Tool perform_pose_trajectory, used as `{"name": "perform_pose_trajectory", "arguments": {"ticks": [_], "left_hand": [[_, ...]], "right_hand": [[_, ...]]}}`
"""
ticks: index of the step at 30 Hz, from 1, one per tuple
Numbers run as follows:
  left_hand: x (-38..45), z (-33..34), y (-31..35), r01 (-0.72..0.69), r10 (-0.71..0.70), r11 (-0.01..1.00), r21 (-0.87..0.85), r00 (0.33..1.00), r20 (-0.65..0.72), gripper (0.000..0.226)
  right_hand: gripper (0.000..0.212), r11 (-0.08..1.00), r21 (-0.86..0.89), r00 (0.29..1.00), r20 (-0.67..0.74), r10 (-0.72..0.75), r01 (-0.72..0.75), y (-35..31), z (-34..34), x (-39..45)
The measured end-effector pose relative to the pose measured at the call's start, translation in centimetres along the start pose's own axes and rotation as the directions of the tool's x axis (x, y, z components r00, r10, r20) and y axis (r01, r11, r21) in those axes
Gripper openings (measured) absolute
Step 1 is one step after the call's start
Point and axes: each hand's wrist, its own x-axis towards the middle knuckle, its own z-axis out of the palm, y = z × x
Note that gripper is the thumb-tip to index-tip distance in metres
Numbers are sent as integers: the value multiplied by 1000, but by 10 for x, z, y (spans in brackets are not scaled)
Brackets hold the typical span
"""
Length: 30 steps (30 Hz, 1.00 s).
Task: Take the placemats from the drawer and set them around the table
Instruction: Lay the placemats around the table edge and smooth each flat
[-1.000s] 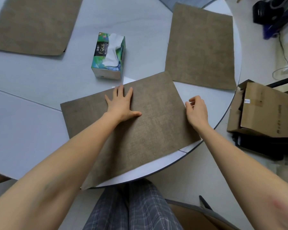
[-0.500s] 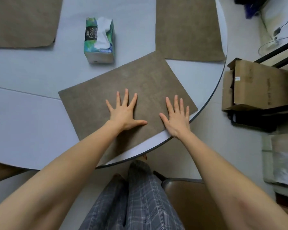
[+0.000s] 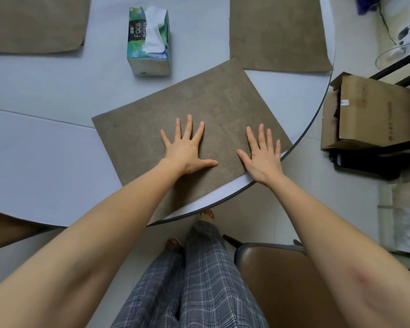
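Tissue box (image 3: 149, 41), cardboard box (image 3: 374, 114), brown chair (image 3: 282, 280), fan (image 3: 402, 52).

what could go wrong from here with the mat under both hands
1. The near placemat lies skewed, its right corner at the table rim; a push from the flat right hand might slide it over the edge.
2. Its far corner nearly meets the far-right placemat; turning it could make them overlap.
3. Shoved forward by the left hand, it may nudge the tissue box.

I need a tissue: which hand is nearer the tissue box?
Left. The left hand lies flat on the placemat just below the tissue box; the right hand lies farther right, by the table edge.
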Motion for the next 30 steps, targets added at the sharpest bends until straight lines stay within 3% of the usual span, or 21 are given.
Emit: {"name": "perform_pose_trajectory", "arguments": {"ticks": [8, 30], "left_hand": [[-31, 7, -45, -27, 27, 999, 34, 1000, -9, 112], [-24, 4, -47, -16, 16, 1000, 11, 1000, 2, 113]], "right_hand": [[65, 1000, -9, 999, -25, 28, -29, -7, 2, 0], [67, 998, -6, 997, -39, 65, -66, -15, 5, 6]]}}
